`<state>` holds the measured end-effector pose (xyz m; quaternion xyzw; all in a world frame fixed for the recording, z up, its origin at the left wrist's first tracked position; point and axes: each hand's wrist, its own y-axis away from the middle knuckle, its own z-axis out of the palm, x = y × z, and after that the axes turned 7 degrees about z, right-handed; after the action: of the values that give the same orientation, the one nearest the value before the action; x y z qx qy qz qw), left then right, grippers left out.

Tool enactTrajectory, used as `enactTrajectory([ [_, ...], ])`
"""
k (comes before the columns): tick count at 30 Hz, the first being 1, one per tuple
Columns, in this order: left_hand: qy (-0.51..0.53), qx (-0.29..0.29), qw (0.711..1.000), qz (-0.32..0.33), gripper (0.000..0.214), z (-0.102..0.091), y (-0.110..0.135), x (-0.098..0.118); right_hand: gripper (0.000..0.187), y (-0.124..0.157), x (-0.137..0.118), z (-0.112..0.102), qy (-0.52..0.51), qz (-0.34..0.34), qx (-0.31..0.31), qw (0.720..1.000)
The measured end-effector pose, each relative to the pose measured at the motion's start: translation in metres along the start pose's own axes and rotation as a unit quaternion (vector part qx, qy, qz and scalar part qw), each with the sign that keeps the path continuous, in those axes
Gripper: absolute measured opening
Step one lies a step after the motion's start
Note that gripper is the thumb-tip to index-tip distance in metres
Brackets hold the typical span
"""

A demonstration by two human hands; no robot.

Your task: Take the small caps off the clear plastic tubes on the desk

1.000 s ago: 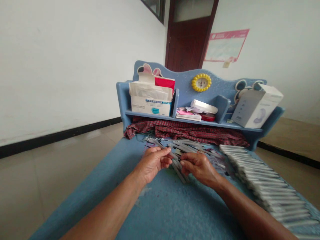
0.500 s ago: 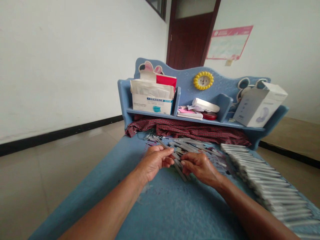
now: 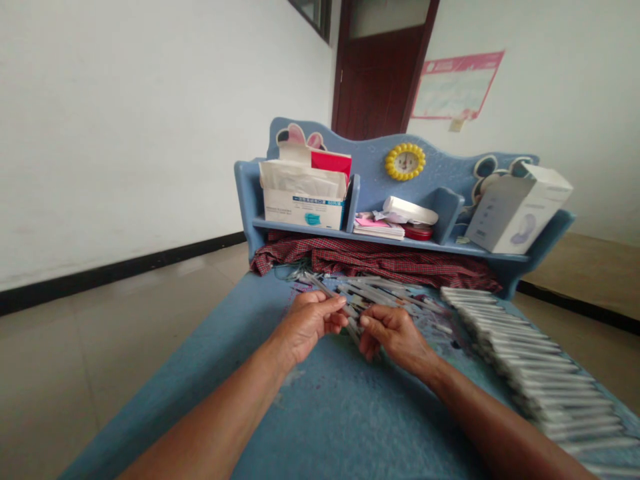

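Observation:
My left hand is closed, thumb against fingers, around a slim translucent pen that slants across the front of the loose pile. My right hand is pinched at that pen's lower end, its fingertips partly hiding the end. Just beyond both hands, several loose pens and dark thin parts lie scattered on the blue table. To the right, a long row of similar pens is laid side by side.
A blue shelf at the table's back holds a mask box, a red round tin, papers and a white box. Red checked cloth is bunched beneath it. A yellow flower-shaped clock is on the backboard.
My right hand has shifted slightly down and left, its fingers curling over the pen's lower end, which showed before. My left hand has stayed nearly still.

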<state>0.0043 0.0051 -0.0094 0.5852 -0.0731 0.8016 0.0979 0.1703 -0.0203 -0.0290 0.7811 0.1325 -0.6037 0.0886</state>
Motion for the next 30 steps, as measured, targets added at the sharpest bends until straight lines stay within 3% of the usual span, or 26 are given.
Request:
enactTrajectory([
  [7, -0.011, 0.012, 1.0, -0.002, 0.012, 0.0003, -0.0008, 0.0, 0.031, -0.0011, 0.0, 0.001, -0.012, -0.001, 0.009, 1.0],
  [15, -0.006, -0.015, 1.0, 0.006, 0.014, -0.003, -0.0041, -0.0009, 0.038, -0.0021, -0.0035, -0.0007, -0.012, 0.03, -0.022, 0.999],
  [20, -0.003, -0.004, 1.0, 0.004, 0.012, -0.0009, -0.0037, 0.0003, 0.034, -0.004, -0.0019, -0.0011, -0.022, 0.018, 0.026, 0.999],
  [26, 0.001, -0.008, 1.0, 0.006, 0.012, 0.0004, -0.0024, 0.0019, 0.038, -0.0029, -0.0023, -0.0018, 0.017, 0.011, -0.003, 1.0],
  [30, -0.003, 0.0, 1.0, 0.005, 0.012, 0.0006, -0.0022, 0.003, 0.036, -0.0033, -0.0026, -0.0016, -0.005, 0.013, 0.013, 1.0],
])
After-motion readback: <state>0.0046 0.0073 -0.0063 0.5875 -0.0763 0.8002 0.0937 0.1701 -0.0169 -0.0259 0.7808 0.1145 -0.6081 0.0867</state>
